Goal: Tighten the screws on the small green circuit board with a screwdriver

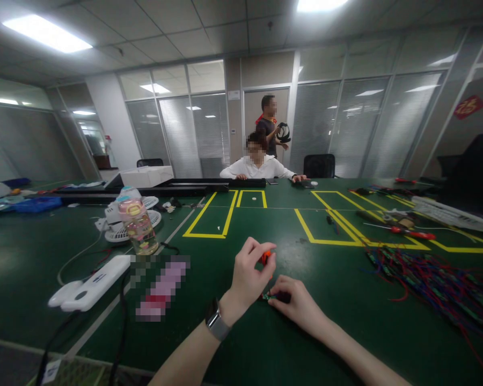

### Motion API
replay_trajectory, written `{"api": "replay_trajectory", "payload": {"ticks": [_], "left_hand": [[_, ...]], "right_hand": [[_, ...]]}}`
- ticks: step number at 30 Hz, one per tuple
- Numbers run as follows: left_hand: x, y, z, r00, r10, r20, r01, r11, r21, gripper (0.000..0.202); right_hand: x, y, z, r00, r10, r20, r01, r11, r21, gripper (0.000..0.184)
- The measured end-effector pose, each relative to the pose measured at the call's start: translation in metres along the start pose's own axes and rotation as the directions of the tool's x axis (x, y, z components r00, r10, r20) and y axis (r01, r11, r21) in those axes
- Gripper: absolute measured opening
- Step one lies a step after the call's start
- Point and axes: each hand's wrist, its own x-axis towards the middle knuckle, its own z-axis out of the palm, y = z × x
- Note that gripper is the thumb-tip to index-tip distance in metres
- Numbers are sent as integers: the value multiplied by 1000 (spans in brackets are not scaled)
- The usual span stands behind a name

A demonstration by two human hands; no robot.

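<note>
My left hand (247,273), with a watch (217,320) on its wrist, is raised over the table and closed round the orange handle of a screwdriver (266,258). The handle is mostly hidden by my fingers, and a thin shaft points down from it. Below, my right hand (295,303) rests low over the table and pinches a small green circuit board (264,296) between thumb and fingers. The screwdriver stands roughly upright above this board; whether its tip touches is too small to tell.
A heap of red and blue wires with green boards (430,284) lies to the right, near a red-handled screwdriver (412,232). Left are a drink bottle (139,228), a white device (99,283) and white fans (134,228). A person (260,163) sits opposite; another stands behind.
</note>
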Motion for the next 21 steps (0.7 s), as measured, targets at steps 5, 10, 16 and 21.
{"api": "replay_trajectory", "payload": {"ticks": [5, 10, 16, 21], "left_hand": [[-3, 1, 1, 1000, 3, 31, -2, 1000, -27, 24], [-3, 4, 1, 999, 5, 51, -3, 1000, -29, 33], [-4, 1, 4, 999, 34, 6, -34, 999, 24, 20], [-5, 1, 4, 1000, 7, 27, -7, 1000, -1, 25]], "right_hand": [[1, 1, 0, 1000, -8, -5, 8, 1000, -18, 6], [2, 4, 1, 1000, -21, -4, 21, 1000, -8, 6], [1, 6, 2, 1000, -18, -16, 18, 1000, 3, 6], [1, 4, 3, 1000, -18, -15, 18, 1000, -1, 6]]}}
